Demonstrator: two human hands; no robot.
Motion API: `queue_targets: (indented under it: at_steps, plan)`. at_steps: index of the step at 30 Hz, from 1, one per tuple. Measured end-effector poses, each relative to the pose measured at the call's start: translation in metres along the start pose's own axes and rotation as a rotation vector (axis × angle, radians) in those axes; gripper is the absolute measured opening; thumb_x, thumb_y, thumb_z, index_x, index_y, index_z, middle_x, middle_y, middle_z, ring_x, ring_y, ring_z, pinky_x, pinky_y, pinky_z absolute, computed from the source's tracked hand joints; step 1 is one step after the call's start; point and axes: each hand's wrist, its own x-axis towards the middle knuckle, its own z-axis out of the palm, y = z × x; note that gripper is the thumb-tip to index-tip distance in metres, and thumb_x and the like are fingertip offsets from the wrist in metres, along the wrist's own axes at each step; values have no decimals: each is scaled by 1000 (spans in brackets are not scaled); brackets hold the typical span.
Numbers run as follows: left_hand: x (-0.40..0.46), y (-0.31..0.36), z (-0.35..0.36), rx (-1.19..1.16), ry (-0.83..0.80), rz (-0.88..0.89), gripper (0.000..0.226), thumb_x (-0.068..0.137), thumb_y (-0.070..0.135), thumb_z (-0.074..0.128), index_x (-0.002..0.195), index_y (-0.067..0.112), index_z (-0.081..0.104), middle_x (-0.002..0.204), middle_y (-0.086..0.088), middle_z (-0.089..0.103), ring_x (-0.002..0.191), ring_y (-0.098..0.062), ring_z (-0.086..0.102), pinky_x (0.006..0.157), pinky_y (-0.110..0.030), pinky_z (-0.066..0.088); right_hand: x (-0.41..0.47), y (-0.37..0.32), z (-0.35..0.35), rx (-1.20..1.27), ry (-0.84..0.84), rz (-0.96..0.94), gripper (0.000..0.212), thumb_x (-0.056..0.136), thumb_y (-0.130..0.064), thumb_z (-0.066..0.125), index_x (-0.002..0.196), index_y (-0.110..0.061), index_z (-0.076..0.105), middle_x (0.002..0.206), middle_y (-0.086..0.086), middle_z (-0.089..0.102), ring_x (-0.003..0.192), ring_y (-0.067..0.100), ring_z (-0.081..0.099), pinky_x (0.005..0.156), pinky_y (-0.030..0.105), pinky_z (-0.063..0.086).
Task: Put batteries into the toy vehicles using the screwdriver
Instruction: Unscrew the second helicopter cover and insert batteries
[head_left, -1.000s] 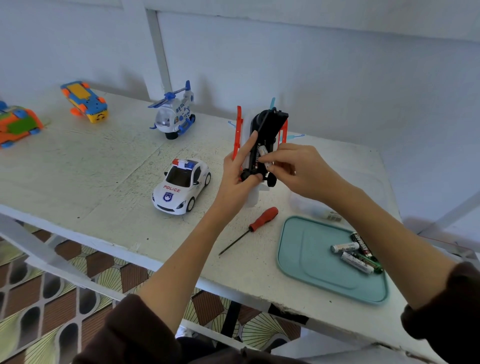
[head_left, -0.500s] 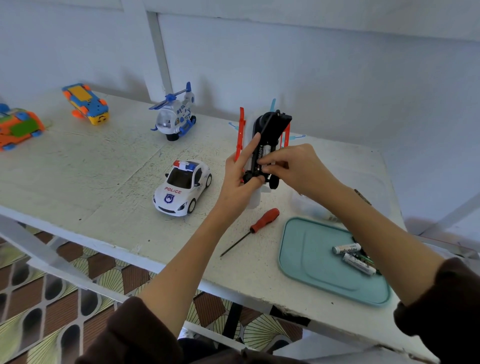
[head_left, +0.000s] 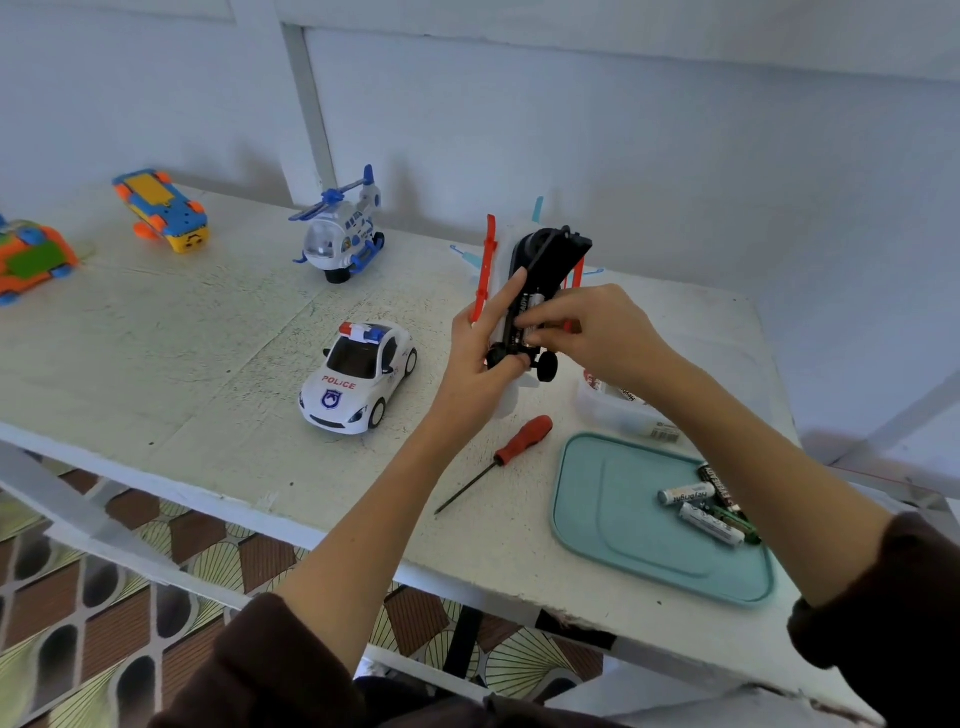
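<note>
Now the left hand (head_left: 475, 364) has its grip wrapped round the upturned white toy vehicle with a black underside and red blades (head_left: 540, 280), held above the white tabletop (head_left: 156, 374). Fingers of the right hand (head_left: 587, 332) pinch a battery (head_left: 535, 304) at the open belly compartment. Just below, the red-handled screwdriver (head_left: 498, 460) lies flat beside the teal plastic tray (head_left: 613, 530) holding loose batteries (head_left: 706, 512).

white table (head_left: 156, 332) | teal tray (head_left: 613, 525) | clear plastic box (head_left: 618, 413)
</note>
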Motion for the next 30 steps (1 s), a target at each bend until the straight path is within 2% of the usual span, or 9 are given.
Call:
queue_targets:
  at_steps: [3, 6, 8, 10, 14, 17, 19, 28, 30]
  plan:
    - [2, 0, 1, 1, 2, 0, 71, 76, 11, 48, 132, 51, 30, 128, -7, 39, 112, 9, 39, 91, -9, 39, -5, 4, -2, 21, 25, -28, 22, 88, -19, 61, 107, -23, 70, 87, -6, 66, 74, 10, 53, 77, 38, 49]
    - [2, -1, 2, 13, 1, -1, 72, 76, 12, 48, 132, 53, 30, 128, -9, 40, 123, -10, 37, 98, -18, 40, -18, 9, -8, 83, 132, -64, 17, 85, -16, 64, 100, -17, 73, 76, -2, 68, 64, 12, 60, 69, 35, 52]
    - [2, -1, 2, 15, 2, -16, 71, 76, 14, 48, 131, 54, 29, 127, -9, 39, 121, -18, 39, 99, -23, 40, -30, 13, -17, 102, 142, -84, 12, 83, -13, 67, 92, -14, 74, 70, -5, 65, 57, 5, 56, 65, 22, 47]
    - [2, -2, 1, 15, 3, -21, 70, 76, 15, 48, 132, 55, 29, 128, -8, 38, 119, -16, 42, 98, -20, 40, -43, 22, -26, 55, 35, -75, 6, 79, -12, 71, 84, -13, 75, 63, -7, 62, 54, 3, 52, 60, 15, 41]
    - [2, -2, -1, -12, 1, -25, 70, 76, 16, 47, 134, 51, 29, 130, -4, 37, 112, 3, 43, 95, -13, 39, -72, 42, -37, -119, -336, 58, 7, 72, -17, 76, 75, -23, 75, 45, -13, 49, 54, -2, 50, 58, 28, 41]
    - [3, -2, -1, -13, -1, -31, 71, 77, 17, 47, 138, 47, 28, 130, -3, 37, 117, -2, 41, 99, -18, 38, -93, 48, -38, -244, -504, 133, 11, 75, -26, 74, 85, -28, 74, 45, -12, 45, 52, -3, 47, 55, 18, 36]
    - [3, -2, -1, -4, -6, -28, 71, 77, 17, 47, 139, 45, 28, 132, -5, 37, 118, -5, 41, 99, -19, 37, -102, 51, -36, -302, -546, 157, 18, 77, -32, 72, 94, -31, 72, 49, -12, 44, 52, -2, 43, 52, 11, 30]
    - [0, 4, 2, 33, -27, -25, 71, 76, 16, 48, 137, 46, 29, 132, -8, 37, 113, -8, 46, 97, -15, 40, -114, 58, -23, -331, -564, 153, 16, 82, -34, 66, 96, -29, 72, 58, -21, 45, 58, -7, 40, 59, 21, 37]
    - [-1, 4, 2, 32, -26, -19, 70, 76, 15, 48, 135, 49, 31, 132, -9, 37, 117, -12, 45, 101, -22, 40, -115, 58, -22, -313, -565, 150, 13, 84, -30, 64, 95, -26, 71, 57, -20, 46, 58, -3, 43, 59, 21, 37]
